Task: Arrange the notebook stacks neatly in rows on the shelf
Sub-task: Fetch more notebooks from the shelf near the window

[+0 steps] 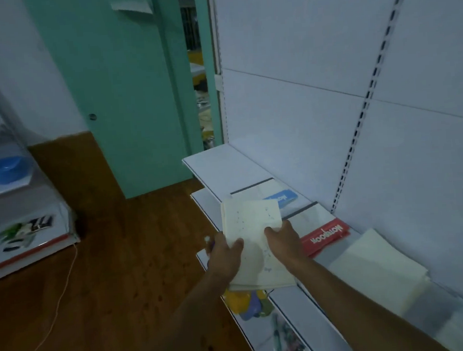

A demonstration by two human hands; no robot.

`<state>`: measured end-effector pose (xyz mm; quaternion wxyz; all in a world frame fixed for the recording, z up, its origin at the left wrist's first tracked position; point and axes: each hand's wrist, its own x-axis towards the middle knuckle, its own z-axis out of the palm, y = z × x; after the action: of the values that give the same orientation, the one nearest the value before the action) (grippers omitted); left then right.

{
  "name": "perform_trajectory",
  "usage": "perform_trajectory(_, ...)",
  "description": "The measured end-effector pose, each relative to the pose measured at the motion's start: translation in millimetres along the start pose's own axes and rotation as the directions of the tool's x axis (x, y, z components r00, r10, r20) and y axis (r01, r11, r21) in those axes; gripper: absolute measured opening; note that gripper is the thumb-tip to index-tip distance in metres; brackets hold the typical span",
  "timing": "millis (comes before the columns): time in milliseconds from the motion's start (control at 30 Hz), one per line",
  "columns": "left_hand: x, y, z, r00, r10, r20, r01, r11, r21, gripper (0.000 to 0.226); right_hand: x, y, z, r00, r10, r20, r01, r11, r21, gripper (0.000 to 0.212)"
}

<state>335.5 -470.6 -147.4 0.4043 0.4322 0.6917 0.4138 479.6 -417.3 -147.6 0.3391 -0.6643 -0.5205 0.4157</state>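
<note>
Notebooks (253, 241) we are gripping in both hands, left hand (224, 257) and right hand (283, 242), need setting squarely beside the red notebook stack (326, 237) on the shelf (224, 165).

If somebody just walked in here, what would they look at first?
Probably the cream notebook stack in the middle, gripped by the left hand and right hand over the white shelf. Next, the red notebook lying on the shelf just right of the hands, with a blue one behind the stack. Farther back stands a big green door.
</note>
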Motion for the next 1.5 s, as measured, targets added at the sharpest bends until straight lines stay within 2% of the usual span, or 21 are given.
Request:
perform_trajectory(67, 21.8, 12.5, 24.8, 0.998, 0.049, 0.040, -0.052, 0.997, 0.060, 0.036, 21.1, 3.1, -21.6, 0.997, 0.025, -0.070, -0.025, 1.000, 0.004, 0.045)
perform_trajectory(167, 42.3, 29.9, 68.2, 0.977, 0.088, 0.196, -0.106, 0.991, 0.080, 0.032, 42.6, 15.6, -59.4, 0.978, 0.084, -0.190, -0.086, 0.996, -0.002, 0.049)
perform_trajectory(300, 61.4, 53.1, 129.2, 0.913, 0.151, 0.379, -0.201, 0.975, 0.097, 0.032, 54.9, 43.4, -108.4, 0.908, 0.201, -0.368, -0.196, 0.979, 0.051, 0.051)
perform_trajectory(500, 69.6, 66.5, 192.0, 0.732, 0.200, 0.651, -0.368, 0.921, 0.131, 0.035, 39.9, 80.4, -152.6, 0.754, 0.378, -0.538, -0.346, 0.924, 0.164, 0.054)
perform_trajectory(633, 74.3, 69.8, 212.3, 0.558, 0.277, 0.782, -0.557, 0.824, 0.106, 0.041, 19.6, 92.7, -161.9, 0.659, 0.462, -0.593, -0.408, 0.882, 0.234, 0.053)
perform_trajectory(700, 75.0, 67.0, 223.2, 0.510, 0.275, 0.815, -0.624, 0.771, 0.131, 0.042, 11.4, 100.0, -160.7, 0.620, 0.493, -0.611, -0.429, 0.864, 0.262, 0.056)
perform_trajectory(800, 71.7, 57.6, 236.9, 0.511, 0.254, 0.821, -0.696, 0.683, 0.222, 0.052, 5.2, 107.9, -154.8, 0.581, 0.499, -0.643, -0.481, 0.848, 0.223, 0.059)
perform_trajectory(900, 66.7, 43.0, 241.4, 0.535, 0.255, 0.805, -0.748, 0.587, 0.311, 0.059, -0.1, 114.0, -145.0, 0.596, 0.489, -0.637, -0.613, 0.790, 0.033, 0.060)
perform_trajectory(967, 65.3, 37.7, 241.3, 0.539, 0.256, 0.802, -0.741, 0.597, 0.307, 0.058, 0.1, 114.1, -138.9, 0.587, 0.468, -0.660, -0.636, 0.771, -0.019, 0.062)
perform_trajectory(1067, 66.9, 35.3, 242.5, 0.524, 0.219, 0.823, -0.718, 0.634, 0.288, 0.057, 2.8, 110.9, -128.6, 0.532, 0.460, -0.711, -0.637, 0.770, 0.021, 0.070)
perform_trajectory(1133, 67.8, 35.9, 243.8, 0.519, 0.201, 0.831, -0.709, 0.644, 0.287, 0.056, 0.9, 113.9, -122.5, 0.510, 0.414, -0.754, -0.652, 0.758, -0.025, 0.059)
perform_trajectory(1233, 67.9, 37.4, 245.4, 0.519, 0.177, 0.836, -0.694, 0.658, 0.292, 0.057, -2.6, 122.4, -121.1, 0.527, 0.333, -0.782, -0.675, 0.723, -0.147, 0.030)
perform_trajectory(1367, 67.1, 35.0, 242.9, 0.513, 0.163, 0.843, -0.674, 0.685, 0.277, 0.055, -4.8, 133.9, -126.7, 0.585, 0.274, -0.764, -0.633, 0.742, -0.219, 0.028)
perform_trajectory(1433, 65.4, 35.3, 241.6, 0.513, 0.195, 0.836, -0.676, 0.692, 0.254, 0.055, -8.6, 140.0, -128.2, 0.606, 0.261, -0.751, -0.580, 0.792, -0.193, 0.031)
perform_trajectory(1500, 61.9, 35.5, 240.0, 0.504, 0.266, 0.822, -0.698, 0.686, 0.206, 0.065, -12.2, 146.0, -126.2, 0.610, 0.231, -0.758, -0.546, 0.815, -0.192, 0.036)
